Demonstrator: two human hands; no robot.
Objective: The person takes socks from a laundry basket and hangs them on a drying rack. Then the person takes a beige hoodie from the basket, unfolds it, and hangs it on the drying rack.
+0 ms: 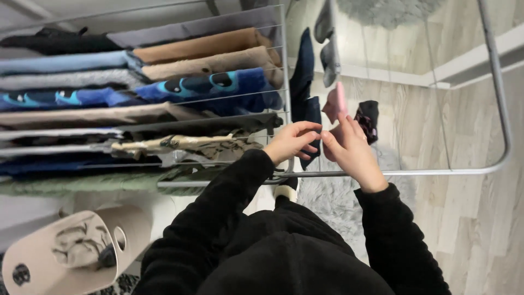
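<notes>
Nearest, at the lower left, a beige basket (33, 262) holds crumpled laundry on the floor. Above the black sleeves, both hands meet just over the rack's (436, 171) near rail. The right hand (352, 153) pinches the lower end of a pink sock (335, 104) that hangs from a wire; the left hand (289, 141) is curled, fingertips near the right thumb, and whether it touches the sock cannot be told. Just beside hang a navy sock (303, 76) and a dark patterned one (368, 117). Farther off grey socks (329, 54) hang. The rack's left part carries folded clothes.
</notes>
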